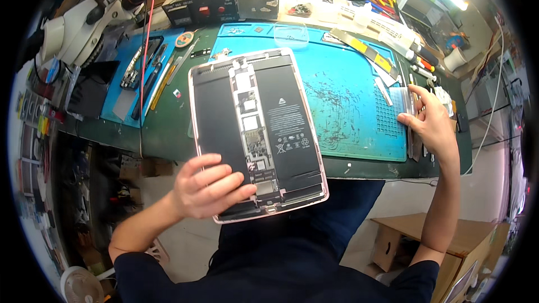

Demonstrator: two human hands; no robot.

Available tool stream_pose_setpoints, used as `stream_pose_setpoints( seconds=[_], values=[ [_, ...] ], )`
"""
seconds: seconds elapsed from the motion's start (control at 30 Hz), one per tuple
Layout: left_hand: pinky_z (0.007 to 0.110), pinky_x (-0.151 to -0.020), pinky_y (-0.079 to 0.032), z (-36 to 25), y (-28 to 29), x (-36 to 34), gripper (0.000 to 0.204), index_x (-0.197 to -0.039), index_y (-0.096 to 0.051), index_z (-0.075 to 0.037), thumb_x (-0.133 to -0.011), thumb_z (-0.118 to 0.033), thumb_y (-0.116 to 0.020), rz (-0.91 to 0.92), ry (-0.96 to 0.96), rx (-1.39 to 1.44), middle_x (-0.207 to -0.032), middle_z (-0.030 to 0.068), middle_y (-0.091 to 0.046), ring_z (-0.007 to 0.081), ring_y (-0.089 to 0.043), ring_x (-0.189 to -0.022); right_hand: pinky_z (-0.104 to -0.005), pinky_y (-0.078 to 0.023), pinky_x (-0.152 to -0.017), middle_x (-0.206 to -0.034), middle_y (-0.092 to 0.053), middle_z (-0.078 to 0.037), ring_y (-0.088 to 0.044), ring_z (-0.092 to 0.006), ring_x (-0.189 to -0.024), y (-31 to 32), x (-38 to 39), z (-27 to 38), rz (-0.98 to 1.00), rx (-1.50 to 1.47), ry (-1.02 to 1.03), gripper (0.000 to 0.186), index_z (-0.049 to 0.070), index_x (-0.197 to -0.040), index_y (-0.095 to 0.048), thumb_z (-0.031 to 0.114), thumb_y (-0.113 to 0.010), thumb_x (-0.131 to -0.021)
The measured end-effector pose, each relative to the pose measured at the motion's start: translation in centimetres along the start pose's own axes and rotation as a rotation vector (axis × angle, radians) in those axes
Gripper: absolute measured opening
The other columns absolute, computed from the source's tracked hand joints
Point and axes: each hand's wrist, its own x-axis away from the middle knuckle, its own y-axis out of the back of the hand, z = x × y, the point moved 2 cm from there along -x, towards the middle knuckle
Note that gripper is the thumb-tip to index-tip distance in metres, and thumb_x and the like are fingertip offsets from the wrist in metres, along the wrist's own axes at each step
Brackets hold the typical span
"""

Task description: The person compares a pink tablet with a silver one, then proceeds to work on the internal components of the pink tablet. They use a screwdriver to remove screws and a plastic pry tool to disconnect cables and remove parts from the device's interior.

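Observation:
My left hand [210,188] grips the lower left edge of an opened tablet [289,129], its fingers over the inside and its thumb hidden. The tablet has a pink rim, two black battery packs and a narrow circuit board between them. It is tilted over the table's front edge. At the right side of the blue mat [359,134], my right hand [429,115] has its thumb and a finger on either side of a small clear plastic piece [400,101]; its exact kind I cannot make out.
A microscope [70,33] and a smaller mat [120,106] with phone parts and tools are at left. Black equipment [224,8] stands at the back. A clear tray [291,35], a yellow-grey blade-like tool [365,50] and several screwdrivers [424,59] lie behind and to the right.

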Motion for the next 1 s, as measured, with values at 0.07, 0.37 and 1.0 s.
stream_pose_setpoints(
  seconds=[0.07, 0.37, 1.0],
  values=[
    [0.04, -0.098, -0.059, 1.1, -0.2, -0.1, 0.027, -0.111, -0.082, -0.02, -0.084, -0.014, -0.083, -0.025, -0.028, 0.044, -0.112, -0.0027, -0.068, 0.0162, -0.064, -0.101, -0.0285, -0.049, -0.071, -0.091, -0.059, -0.003, -0.054, -0.0109, -0.074, 0.0, -0.2, -0.4, 0.04, -0.164, -0.001, 0.075, 0.008, -0.152, -0.055, 0.01, -0.085, -0.083],
    [0.04, -0.101, -0.061, 2.5, 0.5, -0.1, 0.026, -0.11, -0.082, -0.016, -0.086, -0.008, -0.078, 0.028, -0.045, 0.116, -0.116, 0.0001, -0.075, 0.0168, -0.072, -0.106, -0.0192, -0.041, -0.068, -0.09, -0.061, 0.003, -0.048, -0.003, -0.073, -0.8, 2.8, 1.0, 0.011, -0.497, 0.12, 0.057, 0.006, -0.151, -0.053, -0.001, -0.066, -0.095],
    [0.047, -0.118, -0.046, 0.6, 1.1, 0.6, 0.026, -0.116, -0.077, -0.015, -0.091, -0.016, -0.075, 0.116, 0.169, 0.141, -0.128, 0.0059, -0.076, 0.0232, -0.07, -0.124, -0.0324, -0.057, -0.062, -0.078, -0.074, -0.009, -0.074, -0.0211, -0.068, -4.9, 7.7, 14.8, 0.513, -0.465, 0.381, 0.021, 0.004, -0.111, -0.066, 0.013, -0.076, -0.095]
  ],
)
